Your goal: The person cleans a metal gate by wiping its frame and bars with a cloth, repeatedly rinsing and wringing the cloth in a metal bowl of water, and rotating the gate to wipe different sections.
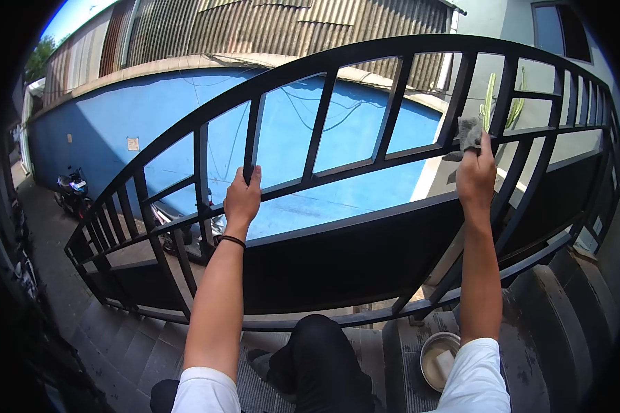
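Note:
A black metal railing [351, 175] with upright bars and a curved top rail spans the view. My left hand [242, 199] is closed round one of its upright bars, just above the middle rail, with a dark band on the wrist. Farther right, my right hand [475, 177] grips a grey cloth [469, 132] against the railing, where an upright bar meets the middle rail. The cloth sticks up above the fingers.
A round metal bowl [428, 365] of cloudy liquid, with a pale block in it, stands on the steps [530, 337] by my right sleeve. Beyond the railing are a blue wall [165, 124], a motorbike [72, 189] and a cactus [488, 103].

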Motion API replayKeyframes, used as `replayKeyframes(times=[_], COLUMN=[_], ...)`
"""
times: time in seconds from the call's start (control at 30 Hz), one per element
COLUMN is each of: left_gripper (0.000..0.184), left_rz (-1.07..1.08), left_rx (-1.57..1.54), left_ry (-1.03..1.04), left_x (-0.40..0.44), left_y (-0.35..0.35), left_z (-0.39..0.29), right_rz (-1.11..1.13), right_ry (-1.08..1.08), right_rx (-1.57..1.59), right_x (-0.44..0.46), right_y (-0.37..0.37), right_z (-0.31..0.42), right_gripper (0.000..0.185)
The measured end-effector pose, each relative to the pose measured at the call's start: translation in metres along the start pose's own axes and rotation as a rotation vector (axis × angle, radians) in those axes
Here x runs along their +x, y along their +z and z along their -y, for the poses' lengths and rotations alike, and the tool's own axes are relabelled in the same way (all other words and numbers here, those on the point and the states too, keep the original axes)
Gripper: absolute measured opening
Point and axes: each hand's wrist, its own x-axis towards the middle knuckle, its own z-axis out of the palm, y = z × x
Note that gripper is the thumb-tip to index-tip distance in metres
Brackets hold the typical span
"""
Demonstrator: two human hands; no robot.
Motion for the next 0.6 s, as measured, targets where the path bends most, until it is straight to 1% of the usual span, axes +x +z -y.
replayKeyframes(times=[0.03, 0.07, 0.13, 0.17, 0.2, 0.23, 0.27, 0.33, 0.37, 0.4, 0.47, 0.5, 0.53, 0.57, 0.6], left_gripper=[0.049, 0.049, 0.05, 0.05, 0.051, 0.051, 0.052, 0.052, 0.053, 0.053, 0.053, 0.053, 0.053, 0.053, 0.053], left_rz=[0.006, 0.012, 0.021, 0.027, 0.031, 0.025, 0.014, 0.002, 0.0, -0.001, -0.011, -0.017, -0.015, -0.011, -0.006], left_rx=[0.001, 0.003, 0.003, -0.01, -0.024, -0.024, -0.006, 0.01, 0.009, 0.005, 0.016, 0.034, 0.032, 0.024, 0.019], left_ry=[0.002, 0.0, -0.003, -0.006, -0.006, -0.004, -0.001, -0.007, -0.002, 0.004, 0.004, 0.001, -0.005, 0.004, 0.012], left_x=[0.001, 0.002, 0.0, -0.001, 0.0, 0.0, 0.0, 0.001, 0.0, -0.001, 0.0, -0.001, -0.001, 0.0, -0.001], left_y=[0.0, 0.001, -0.002, -0.003, -0.002, -0.001, 0.0, 0.0, 0.0, 0.0, 0.001, 0.001, 0.001, 0.001, 0.0], left_z=[0.001, 0.002, 0.002, 0.001, 0.0, 0.0, 0.002, 0.003, 0.003, 0.003, 0.002, 0.002, 0.003, 0.003, 0.003], right_rz=[-0.183, -0.297, -0.618, -0.686, -0.739, -0.719, -0.617, -0.324, -0.345, -0.345, -0.436, -0.425, -0.378, -0.356, -0.282], right_ry=[-0.12, -0.283, -0.572, -0.644, -0.662, -0.653, -0.605, -0.413, -0.437, -0.486, -0.653, -0.706, -0.71, -0.716, -0.735], right_rx=[0.046, -0.038, -0.208, -0.281, -0.404, -0.479, -0.48, -0.466, -0.446, -0.469, -0.337, -0.307, -0.252, -0.188, -0.156], right_x=[0.009, 0.028, 0.093, 0.123, 0.155, 0.186, 0.217, 0.227, 0.224, 0.212, 0.154, 0.118, 0.084, 0.054, 0.024], right_y=[0.007, 0.012, 0.031, 0.036, 0.044, 0.051, 0.062, 0.069, 0.08, 0.093, 0.132, 0.151, 0.168, 0.19, 0.209], right_z=[0.001, 0.007, 0.006, 0.014, 0.019, 0.018, 0.009, 0.017, 0.017, 0.023, 0.051, 0.071, 0.094, 0.115, 0.136], right_gripper=[0.044, 0.048, 0.053, 0.056, 0.06, 0.062, 0.06, 0.063, 0.062, 0.063, 0.064, 0.066, 0.068, 0.065, 0.061])
